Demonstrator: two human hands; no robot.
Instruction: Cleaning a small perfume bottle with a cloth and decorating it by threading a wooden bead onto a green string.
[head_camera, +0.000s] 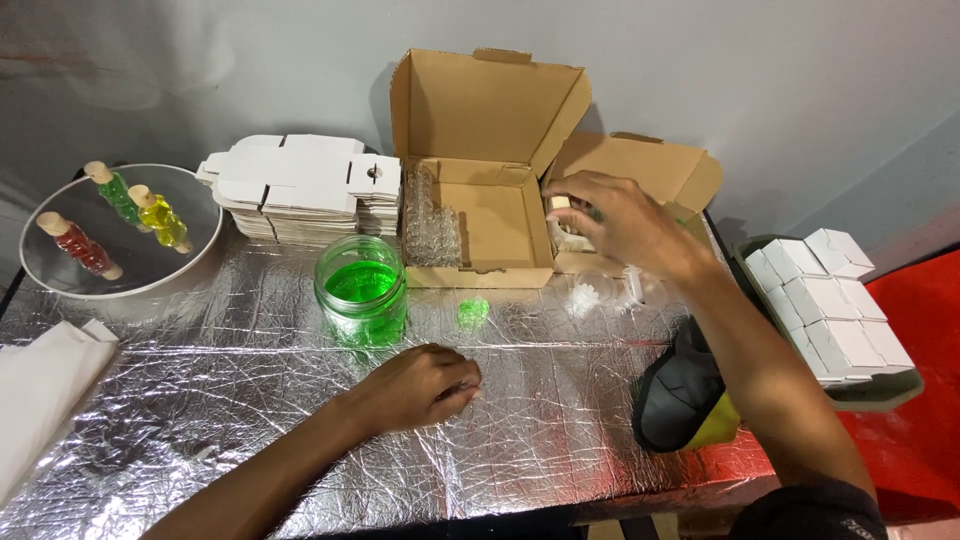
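A foil-covered table (250, 420) carries a green jar (361, 288) at centre, open cardboard box (490, 215) at twelve o'clock, round tray (120, 265) at ten, white cloth (40, 385) at nine

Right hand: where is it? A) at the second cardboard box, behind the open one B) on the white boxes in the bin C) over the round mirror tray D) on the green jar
A: the right hand reaches at the second cardboard box, right of the open cardboard box of clear vials.

The jar (361, 287) stands left of the open box (480, 215), before the flat cartons (300, 185).
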